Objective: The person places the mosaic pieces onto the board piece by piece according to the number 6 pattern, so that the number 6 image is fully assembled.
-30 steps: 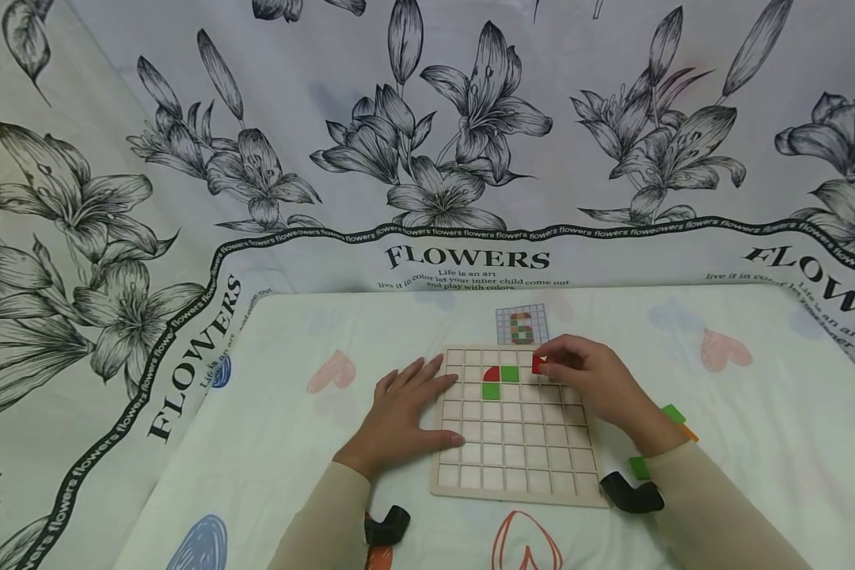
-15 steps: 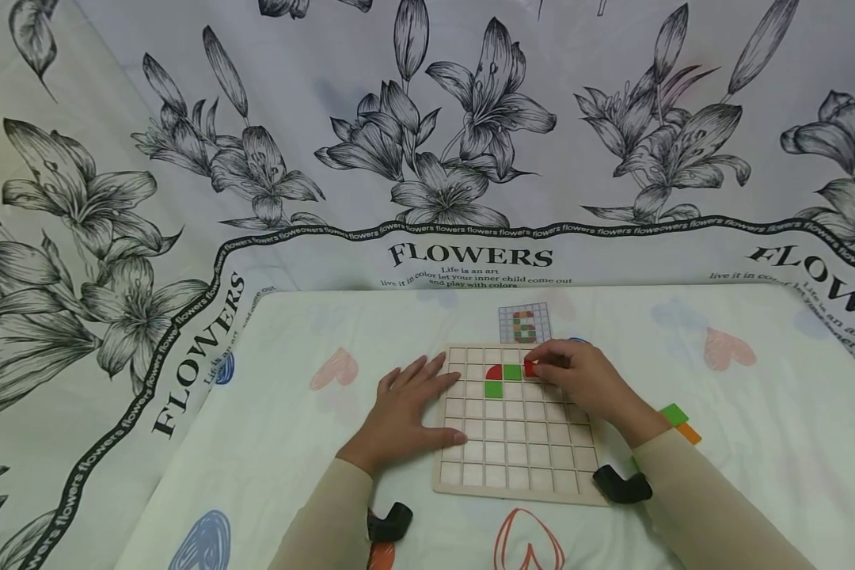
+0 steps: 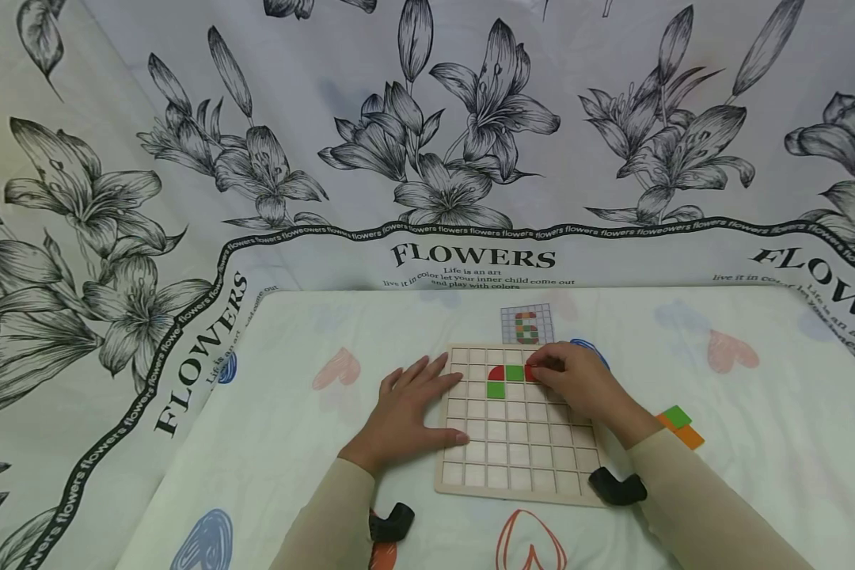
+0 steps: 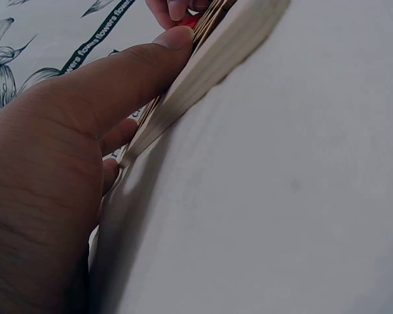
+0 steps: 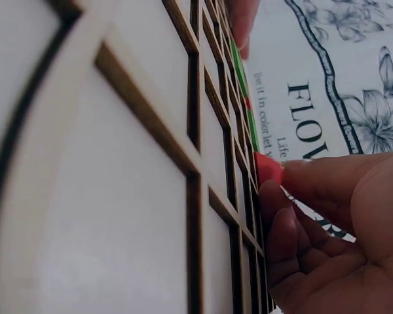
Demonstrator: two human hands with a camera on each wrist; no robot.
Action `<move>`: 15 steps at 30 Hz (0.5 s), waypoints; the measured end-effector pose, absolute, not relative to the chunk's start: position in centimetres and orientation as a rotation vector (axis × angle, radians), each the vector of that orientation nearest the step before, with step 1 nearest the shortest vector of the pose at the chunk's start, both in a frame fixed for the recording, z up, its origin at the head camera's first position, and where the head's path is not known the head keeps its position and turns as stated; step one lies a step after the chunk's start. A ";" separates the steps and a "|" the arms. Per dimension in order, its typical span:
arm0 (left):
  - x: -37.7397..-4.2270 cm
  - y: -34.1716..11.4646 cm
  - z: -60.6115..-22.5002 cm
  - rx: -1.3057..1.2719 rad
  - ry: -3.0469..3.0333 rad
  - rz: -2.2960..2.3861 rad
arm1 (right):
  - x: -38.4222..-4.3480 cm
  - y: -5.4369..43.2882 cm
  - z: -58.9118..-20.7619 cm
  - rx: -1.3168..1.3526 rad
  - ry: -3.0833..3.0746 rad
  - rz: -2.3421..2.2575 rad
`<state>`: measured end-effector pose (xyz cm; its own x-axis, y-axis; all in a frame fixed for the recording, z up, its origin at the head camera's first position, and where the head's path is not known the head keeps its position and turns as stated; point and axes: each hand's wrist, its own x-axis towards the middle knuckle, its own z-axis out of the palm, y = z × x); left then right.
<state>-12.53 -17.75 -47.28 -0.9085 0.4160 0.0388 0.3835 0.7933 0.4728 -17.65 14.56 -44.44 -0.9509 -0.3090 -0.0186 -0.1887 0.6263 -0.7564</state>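
My right hand (image 3: 583,386) pinches a small red tile (image 5: 267,169) between thumb and fingers, at a cell in the second row of a wooden grid board (image 3: 509,496). Just left of that cell lies a green square tile (image 3: 514,373). Beside it are a red tile with a rounded corner (image 3: 496,373) and, one row nearer, another green square tile (image 3: 495,389). My left hand (image 3: 404,418) rests on the board's left edge with fingers spread, the thumb along the near part. Fingers partly cover the red tile in the head view.
A pattern card (image 3: 527,324) showing a coloured 6 lies behind the board. Loose green (image 3: 678,416) and orange (image 3: 689,435) tiles are on the cloth beyond my right forearm. Black curved pieces (image 3: 617,486) sit at both wrists. A flower-printed curtain (image 3: 470,158) hangs behind the table.
My right hand has moved slightly left with the red tile, from a cell farther right to beside the green tile, and lowered it. The left hand stays on the board.
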 end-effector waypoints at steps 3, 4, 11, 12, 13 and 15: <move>-12.5 -17.7 -47.2 0.648 2.910 0.740 | -17.6 14.6 -44.3 -0.413 2.698 -1.248; -12.5 -17.7 -47.2 0.649 2.911 0.738 | -17.6 14.7 -44.3 -0.415 2.694 -1.258; -12.5 -17.7 -47.1 0.645 2.915 0.716 | -17.6 14.6 -44.3 -0.431 2.673 -1.289; -12.5 -17.7 -47.1 0.644 2.914 0.714 | -17.6 14.6 -44.2 -0.431 2.670 -1.290; -12.5 -17.7 -47.1 0.643 2.913 0.716 | -17.6 14.7 -44.3 -0.432 2.665 -1.295; -12.5 -17.7 -47.1 0.638 2.909 0.723 | -17.6 14.7 -44.2 -0.425 2.645 -1.316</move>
